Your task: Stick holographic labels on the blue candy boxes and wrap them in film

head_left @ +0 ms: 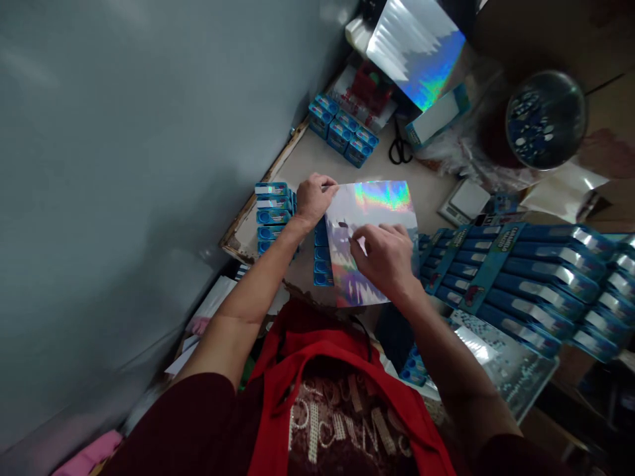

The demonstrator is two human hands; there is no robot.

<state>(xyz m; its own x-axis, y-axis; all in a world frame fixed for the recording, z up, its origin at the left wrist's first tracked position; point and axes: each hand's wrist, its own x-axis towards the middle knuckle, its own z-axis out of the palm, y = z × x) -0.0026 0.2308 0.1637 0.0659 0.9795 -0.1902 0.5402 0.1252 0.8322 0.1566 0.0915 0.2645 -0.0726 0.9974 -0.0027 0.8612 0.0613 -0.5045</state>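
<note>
A shiny holographic sheet [367, 205] lies in front of me, over part of a row of blue boxes [323, 264]. My left hand [313, 201] is at its upper left corner, with fingers closed on the edge. Above the middle of the sheet, my right hand [387, 258] has thumb and forefinger curled together. Whatever may be between them is too small to make out. A small dark mark [342, 225] shows on the sheet close to those fingertips. Left of the sheet stands a column of blue packs [272, 217], partly behind my left wrist.
Blue boxes [342, 132] and black scissors [399, 149] sit at the back. Another holographic sheet [417, 46] lies beyond them. On the right are a small scale [465, 201], a round clear container [546, 119] and stacked blue packs [516, 264]. A grey wall [149, 132] borders the left.
</note>
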